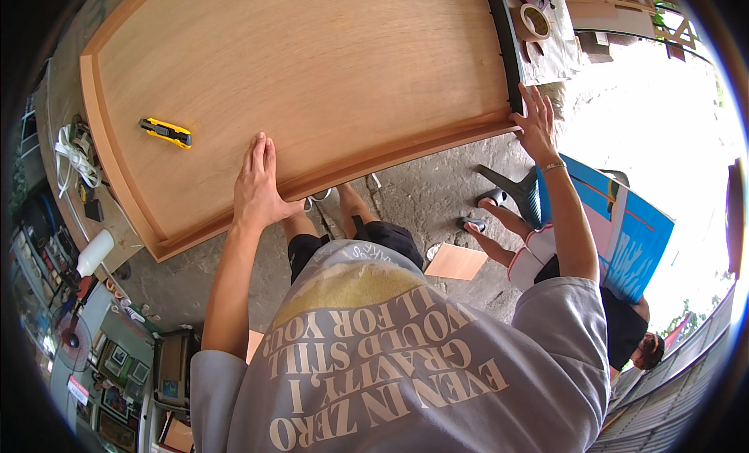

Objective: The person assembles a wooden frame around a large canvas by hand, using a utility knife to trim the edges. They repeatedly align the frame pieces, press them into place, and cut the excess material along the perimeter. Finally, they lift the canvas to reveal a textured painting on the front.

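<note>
A yellow cutter [165, 133] lies inside the shallow wooden tray [437, 146], both hands [260, 189] [535, 127] outstretched at its rim

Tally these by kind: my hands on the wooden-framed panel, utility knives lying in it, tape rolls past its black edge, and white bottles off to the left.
Hands: 2 (left hand, right hand)
Yellow-and-black utility knife: 1
Tape roll: 1
White bottle: 1
Total: 5

- You stand in what looks like a workshop.
- Before you, a yellow cutter [166, 133] lies on a rimmed wooden panel [328, 71].
- Around you are a tape roll [541, 18], rough concrete floor [425, 194] and small frames [118, 356].
</note>
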Demonstrator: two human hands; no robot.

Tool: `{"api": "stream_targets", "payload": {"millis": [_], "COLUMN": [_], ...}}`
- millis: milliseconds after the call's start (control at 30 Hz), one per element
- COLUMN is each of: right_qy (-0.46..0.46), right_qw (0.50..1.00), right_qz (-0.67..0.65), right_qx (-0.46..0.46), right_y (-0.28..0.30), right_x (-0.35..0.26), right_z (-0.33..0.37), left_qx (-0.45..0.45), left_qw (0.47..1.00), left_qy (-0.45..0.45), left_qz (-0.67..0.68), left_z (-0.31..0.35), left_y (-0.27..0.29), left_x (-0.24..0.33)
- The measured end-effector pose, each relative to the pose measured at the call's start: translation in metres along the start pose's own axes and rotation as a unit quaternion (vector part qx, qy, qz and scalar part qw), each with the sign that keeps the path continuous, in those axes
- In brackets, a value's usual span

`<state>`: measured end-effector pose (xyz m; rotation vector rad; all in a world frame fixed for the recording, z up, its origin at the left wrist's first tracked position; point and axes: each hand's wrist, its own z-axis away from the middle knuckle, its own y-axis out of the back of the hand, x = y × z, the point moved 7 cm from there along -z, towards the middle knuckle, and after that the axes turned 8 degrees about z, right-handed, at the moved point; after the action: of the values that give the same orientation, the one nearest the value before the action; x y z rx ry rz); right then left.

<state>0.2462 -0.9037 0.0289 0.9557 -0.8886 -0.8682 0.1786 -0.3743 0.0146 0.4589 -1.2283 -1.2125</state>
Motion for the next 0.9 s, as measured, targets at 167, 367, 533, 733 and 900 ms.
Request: {"api": "stream_targets", "payload": {"millis": [167,367,533,733,900], "right_qy": [-0.005,0.028,0.091,0.177,0.205], "right_qw": [0.998,0.985,0.967,0.958,0.947], "right_qz": [-0.043,-0.141,-0.226,-0.205,-0.226], "right_qx": [0.055,0.091,0.068,0.099,0.1], "right_y": [0.008,0.024,0.05,0.088,0.091], "right_x": [-0.026,-0.131,-0.263,-0.393,-0.426], "right_z": [0.009,0.001,-0.02,-0.039,-0.043], "left_qx": [-0.001,-0.017,-0.022,-0.032,-0.02], "left_qw": [1.0,1.0,1.0,0.999,0.999], "left_qy": [-0.002,-0.002,-0.005,-0.015,-0.026], "left_qz": [0.0,-0.007,-0.004,-0.012,-0.006], "left_z": [0.0,0.0,0.001,0.0,0.001], "left_y": [0.001,-0.001,-0.004,-0.001,-0.004], "left_x": [0.001,-0.003,-0.006,-0.004,-0.007]}}
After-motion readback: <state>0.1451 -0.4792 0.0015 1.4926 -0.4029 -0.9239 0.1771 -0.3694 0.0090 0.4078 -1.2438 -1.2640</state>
